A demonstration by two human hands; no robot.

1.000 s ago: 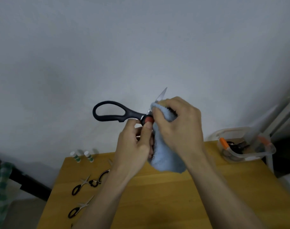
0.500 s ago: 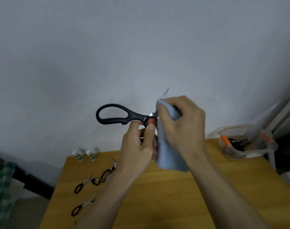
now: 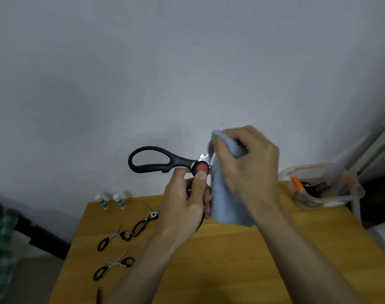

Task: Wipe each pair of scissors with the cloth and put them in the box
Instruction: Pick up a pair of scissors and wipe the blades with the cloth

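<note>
right hand (image 3: 248, 163) slid cloth (image 3: 228, 194) toward blade tip (image 3: 221, 126).

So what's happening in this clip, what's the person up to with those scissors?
A person is cleaning scissors. The left hand holds large black-handled scissors with a red pivot up in the air, while the right hand grips a light blue cloth wrapped round the blades. Three smaller pairs lie on the wooden table. The clear plastic box at the far right corner already holds some items.

Matt black plastic handles and bright metal blades on the scissors (image 3: 165, 162); soft, fuzzy blue cloth (image 3: 227, 194); smooth, satiny wood table (image 3: 275, 260); at 3 o'clock, a clear glossy plastic box (image 3: 314, 199).
</note>
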